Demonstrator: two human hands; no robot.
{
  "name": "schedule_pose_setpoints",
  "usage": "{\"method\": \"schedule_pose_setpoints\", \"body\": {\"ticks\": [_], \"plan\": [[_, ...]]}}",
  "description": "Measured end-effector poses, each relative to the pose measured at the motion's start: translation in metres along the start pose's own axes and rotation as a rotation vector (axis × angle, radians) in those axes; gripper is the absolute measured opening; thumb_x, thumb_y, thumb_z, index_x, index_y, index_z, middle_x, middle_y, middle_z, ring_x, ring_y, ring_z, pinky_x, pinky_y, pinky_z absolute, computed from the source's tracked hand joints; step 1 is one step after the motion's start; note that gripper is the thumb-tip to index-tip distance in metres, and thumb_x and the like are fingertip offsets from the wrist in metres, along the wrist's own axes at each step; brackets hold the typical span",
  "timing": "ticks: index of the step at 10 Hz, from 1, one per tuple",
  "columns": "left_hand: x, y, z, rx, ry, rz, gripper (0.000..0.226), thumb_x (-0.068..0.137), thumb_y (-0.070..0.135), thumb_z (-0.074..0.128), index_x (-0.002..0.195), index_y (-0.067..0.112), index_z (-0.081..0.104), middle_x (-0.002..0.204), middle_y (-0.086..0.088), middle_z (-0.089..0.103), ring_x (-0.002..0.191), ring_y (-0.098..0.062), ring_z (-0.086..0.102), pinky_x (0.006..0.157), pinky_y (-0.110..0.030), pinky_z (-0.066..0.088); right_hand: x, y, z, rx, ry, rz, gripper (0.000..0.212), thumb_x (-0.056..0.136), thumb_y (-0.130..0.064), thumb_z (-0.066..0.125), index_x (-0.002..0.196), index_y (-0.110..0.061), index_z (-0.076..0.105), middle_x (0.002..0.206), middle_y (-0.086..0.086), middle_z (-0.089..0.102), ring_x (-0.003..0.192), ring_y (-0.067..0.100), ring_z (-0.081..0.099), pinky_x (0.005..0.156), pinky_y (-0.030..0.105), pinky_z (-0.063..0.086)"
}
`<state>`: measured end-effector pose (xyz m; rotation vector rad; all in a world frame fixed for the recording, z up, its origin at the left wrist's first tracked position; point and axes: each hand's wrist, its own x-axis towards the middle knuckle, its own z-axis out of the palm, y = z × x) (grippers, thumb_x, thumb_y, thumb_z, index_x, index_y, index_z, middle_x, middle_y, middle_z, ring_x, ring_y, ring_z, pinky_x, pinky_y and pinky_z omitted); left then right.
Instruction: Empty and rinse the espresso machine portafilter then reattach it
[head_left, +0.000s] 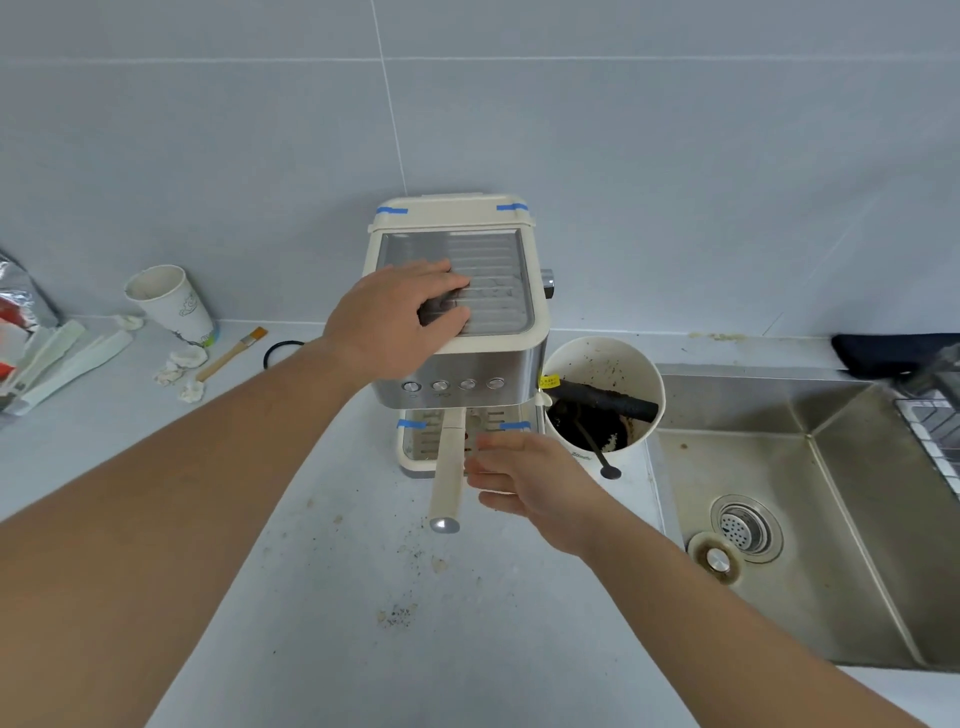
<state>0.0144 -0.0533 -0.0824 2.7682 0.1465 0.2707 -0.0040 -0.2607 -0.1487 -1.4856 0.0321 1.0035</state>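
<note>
While the left hand (402, 312) lies flat and unclenched atop the espresso machine (457, 322) on the desk (363, 597), the portafilter (448, 467) sits locked under it, handle forward. Right hand (524, 478) loose-fingered just beside the handle, grasping nothing. Sink (810, 519) to the right.

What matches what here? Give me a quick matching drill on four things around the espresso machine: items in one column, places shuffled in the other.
1. left hand
2. portafilter handle
3. paint brush
4. strainer

A. in the sink
B. on the counter left of the machine
C. flat on the machine's top
D. sticking out from the machine's front

Pairs: 1-C, 2-D, 3-B, 4-A
</note>
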Motion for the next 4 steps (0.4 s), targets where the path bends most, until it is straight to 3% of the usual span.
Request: {"method": "schedule_pose_setpoints", "body": {"ticks": [1, 2, 3, 4], "plan": [[0.000, 0.007, -0.007, 0.023, -0.051, -0.004, 0.042, 0.092, 0.047, 0.050, 0.129, 0.030, 0.058, 0.142, 0.006, 0.053, 0.130, -0.020, 0.047, 0.105, -0.039, 0.038, -0.026, -0.022, -0.009, 0.021, 0.029, -0.101, 0.018, 0.096, -0.009, 0.061, 0.111, -0.014, 0.071, 0.103, 0.007, 0.079, 0.094, 0.018, 0.074, 0.094, 0.037, 0.056], [-0.003, 0.016, -0.016, 0.003, -0.043, -0.011, 0.030, 0.091, 0.044, 0.050, 0.107, 0.023, 0.064, 0.106, 0.004, 0.065, 0.098, -0.023, 0.059, 0.082, -0.038, 0.050, -0.057, -0.051, -0.018, 0.015, 0.058, -0.216, 0.018, 0.098, -0.012, 0.058, 0.110, -0.016, 0.071, 0.098, 0.005, 0.080, 0.095, 0.018, 0.076, 0.093, 0.035, 0.055], [-0.006, 0.025, -0.028, -0.015, -0.038, -0.020, 0.037, 0.092, 0.043, 0.050, 0.125, 0.029, 0.059, 0.125, 0.009, 0.061, 0.109, -0.020, 0.058, 0.092, -0.037, 0.048, -0.090, -0.084, -0.029, 0.020, 0.075, -0.344, 0.021, 0.099, -0.009, 0.054, 0.109, -0.013, 0.072, 0.094, 0.010, 0.080, 0.093, 0.021, 0.077, 0.092, 0.035, 0.054], [-0.006, 0.032, -0.045, 0.059, 0.075, 0.038, 0.052, 0.096, 0.042, 0.048, 0.145, 0.029, 0.041, 0.155, 0.005, 0.036, 0.141, -0.018, 0.035, 0.113, -0.036, 0.029, -0.132, -0.122, -0.040, 0.027, 0.095, -0.552, 0.022, 0.097, -0.008, 0.053, 0.104, -0.011, 0.073, 0.094, 0.011, 0.080, 0.095, 0.024, 0.076, 0.095, 0.039, 0.055]]}}
